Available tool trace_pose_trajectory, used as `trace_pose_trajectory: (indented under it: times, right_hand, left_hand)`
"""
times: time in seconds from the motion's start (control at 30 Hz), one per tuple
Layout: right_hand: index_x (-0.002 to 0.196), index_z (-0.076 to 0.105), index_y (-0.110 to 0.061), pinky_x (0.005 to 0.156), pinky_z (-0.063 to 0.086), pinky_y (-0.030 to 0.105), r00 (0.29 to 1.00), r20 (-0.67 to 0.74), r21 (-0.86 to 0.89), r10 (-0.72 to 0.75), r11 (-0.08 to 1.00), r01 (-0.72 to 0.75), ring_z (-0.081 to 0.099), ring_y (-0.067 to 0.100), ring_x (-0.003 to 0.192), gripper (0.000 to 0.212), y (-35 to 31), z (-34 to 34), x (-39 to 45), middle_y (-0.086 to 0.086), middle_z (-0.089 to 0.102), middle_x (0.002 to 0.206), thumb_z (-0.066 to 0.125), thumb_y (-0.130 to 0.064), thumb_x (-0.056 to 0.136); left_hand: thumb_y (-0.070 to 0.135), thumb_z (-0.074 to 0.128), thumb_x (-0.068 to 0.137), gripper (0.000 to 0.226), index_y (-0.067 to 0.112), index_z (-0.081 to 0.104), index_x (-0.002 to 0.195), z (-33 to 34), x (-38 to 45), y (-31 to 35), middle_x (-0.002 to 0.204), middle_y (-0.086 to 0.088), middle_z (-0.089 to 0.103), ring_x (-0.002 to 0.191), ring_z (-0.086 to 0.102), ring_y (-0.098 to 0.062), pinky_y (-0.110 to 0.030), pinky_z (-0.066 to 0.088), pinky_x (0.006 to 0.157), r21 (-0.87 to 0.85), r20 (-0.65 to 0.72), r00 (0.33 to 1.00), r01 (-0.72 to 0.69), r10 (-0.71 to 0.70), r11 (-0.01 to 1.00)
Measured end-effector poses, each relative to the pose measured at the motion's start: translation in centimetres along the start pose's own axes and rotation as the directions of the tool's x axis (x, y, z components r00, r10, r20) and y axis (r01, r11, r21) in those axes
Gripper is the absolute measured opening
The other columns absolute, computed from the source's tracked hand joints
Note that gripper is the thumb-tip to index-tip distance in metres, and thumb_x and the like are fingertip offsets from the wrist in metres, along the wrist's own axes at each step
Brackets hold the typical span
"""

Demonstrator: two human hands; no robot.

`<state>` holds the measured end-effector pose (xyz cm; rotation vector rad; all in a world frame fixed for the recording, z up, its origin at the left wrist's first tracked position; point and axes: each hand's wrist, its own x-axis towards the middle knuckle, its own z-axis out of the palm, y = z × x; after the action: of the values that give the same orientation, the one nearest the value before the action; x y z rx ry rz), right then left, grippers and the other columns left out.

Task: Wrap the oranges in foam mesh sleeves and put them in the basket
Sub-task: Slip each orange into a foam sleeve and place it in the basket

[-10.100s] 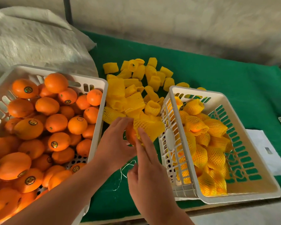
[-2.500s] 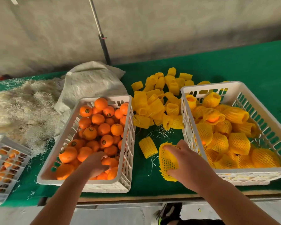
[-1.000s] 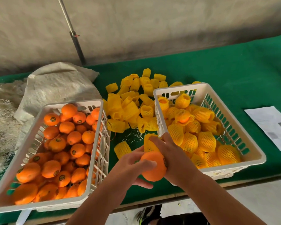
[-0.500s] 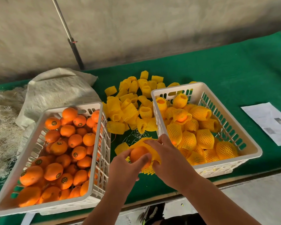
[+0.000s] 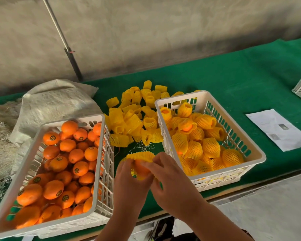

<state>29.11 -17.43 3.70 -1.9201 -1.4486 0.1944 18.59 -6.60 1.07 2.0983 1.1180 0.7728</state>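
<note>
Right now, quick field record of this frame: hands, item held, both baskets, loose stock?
left hand: grips sleeve and orange
right hand: grips sleeve from the other side
orange: partly inside foam mesh sleeve, between the baskets
left basket: bare oranges
right basket: sleeved oranges
loose sleeves: heaped on green cloth behind the hands

Soft, even daylight; faint shadows; wide-angle bending at the edges; hands (image 5: 146,178) slightly motion-blurred.
</note>
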Motion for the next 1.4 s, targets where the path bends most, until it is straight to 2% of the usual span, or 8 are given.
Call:
trace_pose_trajectory:
  times: [0.13,0.23,0.3,0.97,1.13,1.27,1.33,1.4]
  right_hand:
    - [0.141,0.042,-0.045,0.105,0.049,0.028,0.967,-0.179,0.237,0.183,0.962,-0.139,0.042,0.004,0.135,0.066,-0.3,-1.1,-0.3,-0.027,0.038,0.137,0.076,-0.052,0.085]
    - [0.156,0.003,-0.056,0.119,0.036,0.04,0.931,-0.008,0.345,0.364,0.875,-0.339,0.021,0.003,0.152,0.115,-0.6,-1.4,0.5,-0.027,0.019,0.162,0.076,-0.08,0.07]
    - [0.156,-0.007,-0.059,0.116,0.043,0.044,0.915,0.088,0.414,0.393,0.822,-0.392,0.03,0.012,0.151,0.127,-1.0,-1.3,0.8,-0.02,0.025,0.162,0.08,-0.079,0.065]
    - [0.149,0.019,-0.055,0.099,0.058,0.038,0.914,-0.215,0.254,0.344,0.923,-0.288,0.054,0.014,0.127,0.098,-5.5,0.3,0.2,-0.014,0.05,0.146,0.083,-0.059,0.076]
    - [0.154,0.02,-0.05,0.102,0.057,0.04,0.931,-0.179,0.222,0.318,0.935,-0.277,0.053,0.015,0.13,0.102,-5.2,0.4,0.8,-0.014,0.048,0.15,0.085,-0.059,0.076]
    - [0.154,0.021,-0.048,0.096,0.059,0.046,0.938,-0.141,0.206,0.317,0.936,-0.285,0.056,0.019,0.125,0.102,-3.7,0.3,1.4,-0.011,0.05,0.146,0.086,-0.047,0.076]
    - [0.153,0.017,-0.053,0.099,0.057,0.044,0.952,-0.075,0.208,0.298,0.938,-0.277,0.052,0.015,0.127,0.103,-3.2,0.7,1.8,-0.015,0.046,0.147,0.085,-0.045,0.076]
    - [0.153,0.012,-0.058,0.104,0.052,0.04,0.965,0.002,0.209,0.262,0.944,-0.257,0.043,0.007,0.131,0.105,-3.0,1.5,2.4,-0.02,0.039,0.151,0.085,-0.045,0.078]
  left_hand:
    - [0.072,0.071,0.067,0.065,0.034,0.054,0.116,-0.9,-0.4,-0.7,0.112,0.015,0.052,0.101,0.057,-0.001,-0.019,0.054,0.063,-0.1,-0.017,0.999,-0.049,0.047,0.994]
    - [0.06,0.077,0.071,0.059,0.029,0.058,0.117,-1.4,-1.0,-0.5,0.119,0.014,0.052,0.11,0.06,-0.007,-0.014,0.058,0.066,-0.228,-0.032,0.987,-0.161,0.158,0.96]
    - [0.052,0.082,0.072,0.061,0.025,0.06,0.122,-1.7,-1.4,0.0,0.122,0.017,0.052,0.114,0.058,-0.006,-0.009,0.055,0.068,-0.255,-0.042,0.97,-0.243,0.241,0.936]
    - [0.066,0.07,0.078,0.064,0.036,0.053,0.132,-6.0,-3.3,0.8,0.128,0.036,0.041,0.12,0.053,0.002,-0.012,0.058,0.076,-0.199,-0.054,0.983,-0.184,0.176,0.963]
    - [0.034,0.08,0.085,0.045,0.033,0.066,0.128,-6.9,-3.7,-0.6,0.148,0.018,0.047,0.131,0.055,-0.006,-0.018,0.06,0.083,-0.258,0.012,0.981,-0.183,0.192,0.949]
    - [0.036,0.068,0.094,0.008,0.036,0.073,0.1,-8.6,-3.0,-1.5,0.137,0.014,0.061,0.123,0.061,-0.005,-0.022,0.061,0.079,-0.523,-0.027,0.997,0.048,-0.073,0.851]
    - [0.052,0.074,0.086,0.03,0.04,0.069,0.113,-8.6,-1.3,-1.1,0.131,0.008,0.065,0.12,0.065,-0.016,-0.046,0.064,0.084,-0.675,0.322,0.903,0.429,-0.283,0.6]
    - [0.051,0.08,0.082,0.056,0.034,0.06,0.132,-8.1,0.6,-1.2,0.134,-0.006,0.065,0.123,0.064,-0.035,-0.06,0.058,0.093,-0.601,0.639,0.719,0.688,-0.274,0.407]
